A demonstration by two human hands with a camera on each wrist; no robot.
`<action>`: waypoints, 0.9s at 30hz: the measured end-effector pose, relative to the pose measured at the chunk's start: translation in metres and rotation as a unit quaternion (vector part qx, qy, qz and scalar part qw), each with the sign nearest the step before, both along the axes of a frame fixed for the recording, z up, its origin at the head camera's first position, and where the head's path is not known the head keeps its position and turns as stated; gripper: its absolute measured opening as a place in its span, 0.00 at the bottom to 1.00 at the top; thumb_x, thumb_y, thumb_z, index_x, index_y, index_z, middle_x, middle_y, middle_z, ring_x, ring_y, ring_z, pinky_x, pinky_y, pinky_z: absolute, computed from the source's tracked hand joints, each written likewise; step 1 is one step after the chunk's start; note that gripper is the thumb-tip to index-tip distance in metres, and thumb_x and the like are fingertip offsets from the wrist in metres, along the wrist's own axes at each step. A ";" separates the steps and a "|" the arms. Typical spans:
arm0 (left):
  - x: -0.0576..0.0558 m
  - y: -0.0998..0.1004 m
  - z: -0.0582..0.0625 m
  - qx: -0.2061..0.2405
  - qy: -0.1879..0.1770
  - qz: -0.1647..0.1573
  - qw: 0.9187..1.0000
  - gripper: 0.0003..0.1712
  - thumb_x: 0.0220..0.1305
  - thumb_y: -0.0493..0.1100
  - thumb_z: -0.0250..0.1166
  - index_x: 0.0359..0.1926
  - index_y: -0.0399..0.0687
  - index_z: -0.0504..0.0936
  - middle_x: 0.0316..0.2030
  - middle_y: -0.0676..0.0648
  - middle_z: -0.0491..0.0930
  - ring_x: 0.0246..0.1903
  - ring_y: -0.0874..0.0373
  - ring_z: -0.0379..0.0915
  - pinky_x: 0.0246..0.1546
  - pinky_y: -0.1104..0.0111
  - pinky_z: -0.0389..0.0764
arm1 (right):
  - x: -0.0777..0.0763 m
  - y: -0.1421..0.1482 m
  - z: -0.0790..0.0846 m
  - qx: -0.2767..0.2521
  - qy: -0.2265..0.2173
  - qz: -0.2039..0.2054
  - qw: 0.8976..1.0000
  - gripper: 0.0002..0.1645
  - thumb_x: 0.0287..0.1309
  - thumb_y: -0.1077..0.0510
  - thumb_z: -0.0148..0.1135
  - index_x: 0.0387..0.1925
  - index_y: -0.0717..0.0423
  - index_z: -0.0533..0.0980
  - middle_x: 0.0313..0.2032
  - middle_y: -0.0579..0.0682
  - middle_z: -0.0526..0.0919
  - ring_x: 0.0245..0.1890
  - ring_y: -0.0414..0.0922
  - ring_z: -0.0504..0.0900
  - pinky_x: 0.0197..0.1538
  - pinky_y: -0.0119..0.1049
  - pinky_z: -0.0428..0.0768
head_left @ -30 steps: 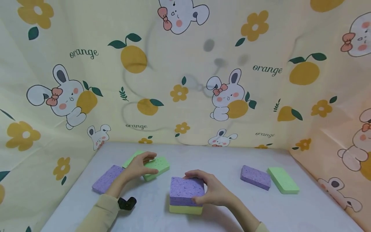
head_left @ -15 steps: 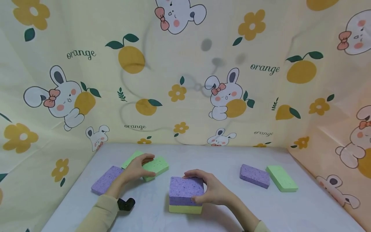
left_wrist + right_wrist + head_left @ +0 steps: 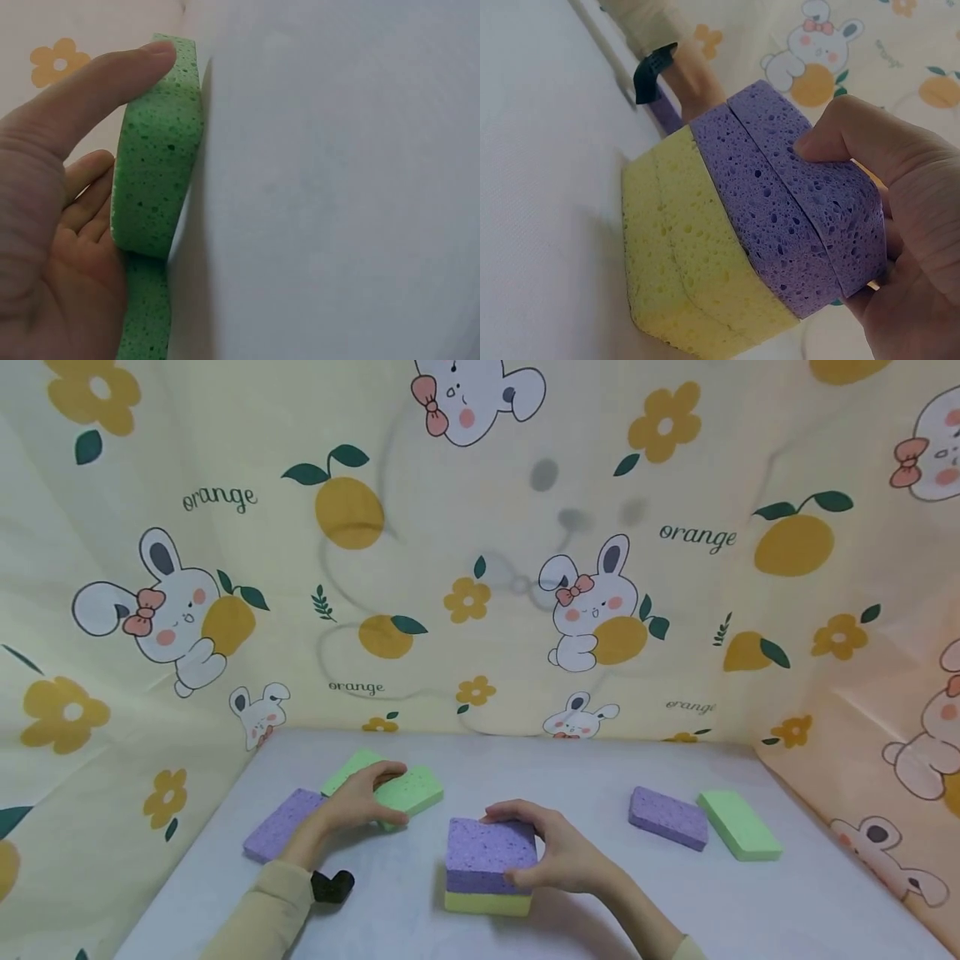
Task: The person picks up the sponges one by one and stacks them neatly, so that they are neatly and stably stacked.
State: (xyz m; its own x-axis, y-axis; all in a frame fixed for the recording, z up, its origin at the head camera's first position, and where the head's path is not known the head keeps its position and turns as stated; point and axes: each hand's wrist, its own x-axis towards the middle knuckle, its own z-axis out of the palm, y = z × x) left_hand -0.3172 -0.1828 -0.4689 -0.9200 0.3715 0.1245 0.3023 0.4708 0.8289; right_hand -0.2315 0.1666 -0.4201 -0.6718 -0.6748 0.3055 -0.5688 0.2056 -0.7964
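Observation:
My right hand [image 3: 570, 856] grips the upper purple sponge [image 3: 810, 187] of a stack, thumb on one edge and fingers round the opposite one. Beneath it lies another purple sponge [image 3: 757, 217], on a yellow layer [image 3: 697, 255] with a faint seam. On the left, my left hand [image 3: 356, 797] holds a green sponge [image 3: 411, 791] between thumb and fingers; in the left wrist view, the thumb presses that sponge's side [image 3: 157, 165]. The fingertips behind it are hidden. A second green sponge [image 3: 351, 770] lies partly behind the left hand.
A purple sponge [image 3: 281, 827] lies beside the left forearm. At the right of the white table [image 3: 600, 918] are another purple sponge [image 3: 667, 818] and a green one [image 3: 738, 827]. A black device [image 3: 332, 887] is at the left wrist. Printed cloth [image 3: 420, 560] walls the back and sides.
My left thumb has come down from the green sponge's top to its near edge. The right hand keeps its grip on the stack. The head view shifts slightly.

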 end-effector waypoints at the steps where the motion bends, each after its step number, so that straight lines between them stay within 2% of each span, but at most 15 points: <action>1: 0.000 0.000 0.001 -0.004 0.001 0.003 1.000 0.53 0.40 0.45 0.84 0.67 0.36 0.68 0.64 0.43 0.71 0.66 0.45 0.61 0.68 0.52 0.60 | 0.000 0.000 0.000 0.000 0.000 -0.001 1.000 0.43 0.42 0.63 0.75 0.63 0.49 0.71 0.55 0.43 0.80 0.53 0.48 0.77 0.56 0.34 0.75; 8: -0.002 0.000 0.004 -0.018 -0.004 0.019 1.000 0.54 0.39 0.47 0.84 0.67 0.38 0.68 0.64 0.45 0.71 0.66 0.47 0.61 0.68 0.51 0.60 | -0.004 0.000 -0.001 -0.002 0.003 -0.001 1.000 0.44 0.41 0.64 0.75 0.64 0.49 0.70 0.56 0.44 0.80 0.53 0.48 0.77 0.54 0.33 0.75; 17: -0.008 0.000 -0.002 -0.011 -0.014 0.023 1.000 0.52 0.40 0.47 0.84 0.67 0.41 0.70 0.63 0.48 0.72 0.66 0.48 0.61 0.68 0.53 0.60 | -0.004 0.002 -0.001 -0.004 0.001 -0.001 1.000 0.43 0.42 0.62 0.75 0.63 0.50 0.71 0.55 0.44 0.80 0.53 0.48 0.77 0.55 0.33 0.75; 27: -0.004 0.000 -0.005 0.012 -0.019 0.018 1.000 0.51 0.42 0.46 0.83 0.67 0.39 0.69 0.63 0.45 0.72 0.66 0.46 0.61 0.67 0.50 0.60 | -0.003 0.003 -0.004 -0.008 -0.015 0.003 1.000 0.43 0.42 0.64 0.75 0.64 0.51 0.70 0.56 0.45 0.80 0.54 0.50 0.76 0.56 0.33 0.74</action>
State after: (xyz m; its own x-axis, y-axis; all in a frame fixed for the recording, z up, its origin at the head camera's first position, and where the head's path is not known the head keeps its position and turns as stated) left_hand -0.3211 -0.1826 -0.4740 -0.9368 0.3359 0.0980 0.2541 0.4605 0.8505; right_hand -0.2348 0.1696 -0.4239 -0.6765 -0.6742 0.2963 -0.5456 0.1885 -0.8166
